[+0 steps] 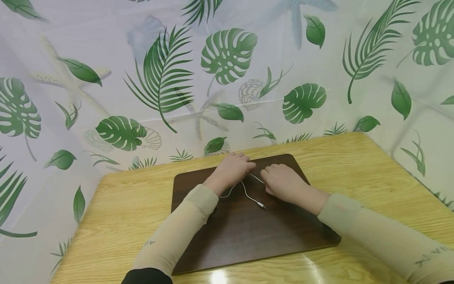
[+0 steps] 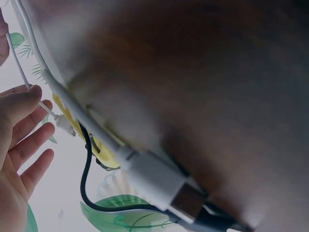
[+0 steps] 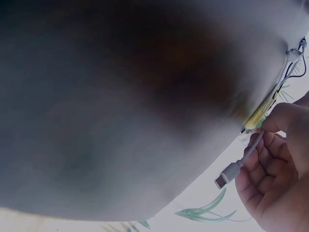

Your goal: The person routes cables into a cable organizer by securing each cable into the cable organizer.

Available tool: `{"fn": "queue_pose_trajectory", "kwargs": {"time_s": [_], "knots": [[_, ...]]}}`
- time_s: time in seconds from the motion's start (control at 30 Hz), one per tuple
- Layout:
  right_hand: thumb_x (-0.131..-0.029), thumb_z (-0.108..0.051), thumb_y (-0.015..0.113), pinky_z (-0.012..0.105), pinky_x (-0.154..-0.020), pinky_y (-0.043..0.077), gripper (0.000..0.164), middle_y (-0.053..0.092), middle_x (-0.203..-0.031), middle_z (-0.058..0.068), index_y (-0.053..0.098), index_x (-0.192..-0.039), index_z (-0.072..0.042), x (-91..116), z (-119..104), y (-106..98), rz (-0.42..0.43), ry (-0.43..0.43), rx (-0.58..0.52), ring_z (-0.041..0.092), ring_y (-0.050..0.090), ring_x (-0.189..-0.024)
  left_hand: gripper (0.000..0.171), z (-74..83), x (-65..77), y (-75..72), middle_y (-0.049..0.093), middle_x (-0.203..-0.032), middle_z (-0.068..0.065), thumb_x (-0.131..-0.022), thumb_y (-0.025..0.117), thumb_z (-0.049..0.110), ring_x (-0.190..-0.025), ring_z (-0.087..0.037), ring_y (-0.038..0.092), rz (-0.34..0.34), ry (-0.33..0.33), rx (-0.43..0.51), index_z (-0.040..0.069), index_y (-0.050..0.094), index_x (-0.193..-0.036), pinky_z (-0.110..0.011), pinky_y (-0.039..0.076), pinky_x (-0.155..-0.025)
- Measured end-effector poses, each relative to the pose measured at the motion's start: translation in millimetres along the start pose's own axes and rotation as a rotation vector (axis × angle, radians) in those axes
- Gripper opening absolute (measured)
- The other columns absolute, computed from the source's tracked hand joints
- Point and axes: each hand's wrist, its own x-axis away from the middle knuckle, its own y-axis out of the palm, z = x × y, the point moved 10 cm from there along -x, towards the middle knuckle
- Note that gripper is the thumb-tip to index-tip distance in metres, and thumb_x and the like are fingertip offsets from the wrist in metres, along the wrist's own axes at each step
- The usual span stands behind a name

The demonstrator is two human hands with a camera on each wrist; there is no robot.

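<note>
A white cable (image 1: 256,178) runs between my two hands above a dark brown board. My left hand (image 1: 232,169) pinches it between thumb and index finger, other fingers loosely spread; a small white plug (image 2: 65,124) sticks out just past that grip in the left wrist view. My right hand (image 1: 283,181) pinches the cable with its fingers curled, and a white plug with a metal tip (image 3: 229,175) hangs from this grip. Another white plug (image 1: 261,205) lies on the board between my forearms; a large white USB plug (image 2: 154,180) shows close up in the left wrist view.
The brown board (image 1: 259,236) lies on a wood-grain table (image 1: 354,165). A black cable (image 2: 88,169) and a yellow item (image 2: 104,153) show near the left hand, hidden by the forearm in the head view. A leaf-patterned cloth (image 1: 227,94) hangs behind the table.
</note>
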Motion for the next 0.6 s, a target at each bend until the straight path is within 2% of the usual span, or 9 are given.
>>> {"fn": "queue_pose_trajectory", "kwargs": {"time_s": [0.23,0.6], "knots": [[-0.085,-0.007,0.077,0.039,-0.061,0.050,0.022,0.059,-0.070,0.006,0.056,-0.076,-0.008,-1.1,-2.0,2.5,-0.028,-0.004,-0.009,0.026,0.060,-0.066,0.012,-1.1,-0.6,4.7,0.073,-0.102,0.002,-0.101,0.070,0.016,-0.103,-0.018,0.070,-0.010,-0.003,0.003,0.026,0.076,-0.098,-0.035,0.054,-0.089],[-0.087,-0.005,0.078,0.039,-0.060,0.050,0.023,0.060,-0.071,0.006,0.058,-0.076,-0.008,-1.5,-7.4,0.1,-0.008,-0.033,-0.034,0.027,0.061,-0.066,0.015,-3.0,0.2,7.8,0.071,-0.098,0.000,-0.099,0.070,0.008,-0.098,-0.021,0.067,-0.017,0.002,0.037,0.021,0.077,-0.094,-0.036,0.056,-0.086]]}}
